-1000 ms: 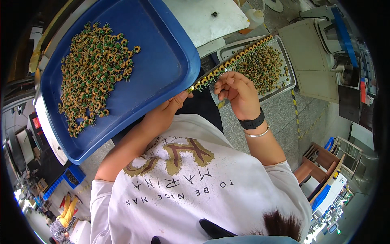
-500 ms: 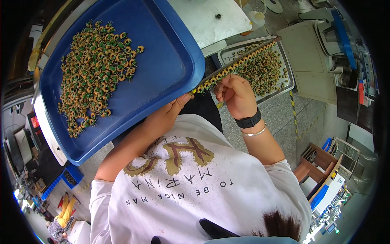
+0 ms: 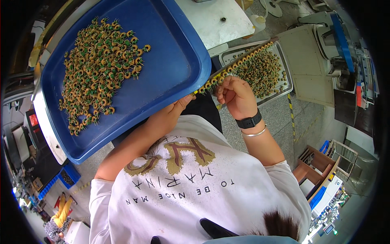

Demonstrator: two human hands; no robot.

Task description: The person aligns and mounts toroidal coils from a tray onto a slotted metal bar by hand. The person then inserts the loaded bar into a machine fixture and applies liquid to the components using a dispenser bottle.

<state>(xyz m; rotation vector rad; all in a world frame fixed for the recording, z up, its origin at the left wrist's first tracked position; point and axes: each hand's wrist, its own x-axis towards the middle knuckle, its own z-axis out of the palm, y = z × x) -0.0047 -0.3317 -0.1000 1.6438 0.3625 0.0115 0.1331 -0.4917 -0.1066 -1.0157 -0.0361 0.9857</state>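
My left hand (image 3: 178,105) is closed on the near end of a long narrow strip (image 3: 266,43), beside the front edge of a blue tray (image 3: 166,61). A row of small ring-shaped wire coils (image 3: 235,67) with thin leads lines the strip, which slants away to the far right. My right hand (image 3: 237,95), wearing a dark watch and a silver bangle, is at the strip's near part. Its fingers are curled together just below the coils; what they pinch, if anything, is hidden. A heap of green and copper-coloured coils (image 3: 101,61) lies in the left of the blue tray.
Beyond the strip, a metal tray (image 3: 289,79) holds many more small coils (image 3: 264,73). A white tabletop (image 3: 215,28) adjoins the blue tray at the back. A pale cabinet (image 3: 304,61) stands at far right, with wooden shelving (image 3: 313,162) nearer.
The blue tray and the strip's near end sit slightly further right in the picture. My right fingers have shifted slightly beside the coils; my left hand keeps its hold.
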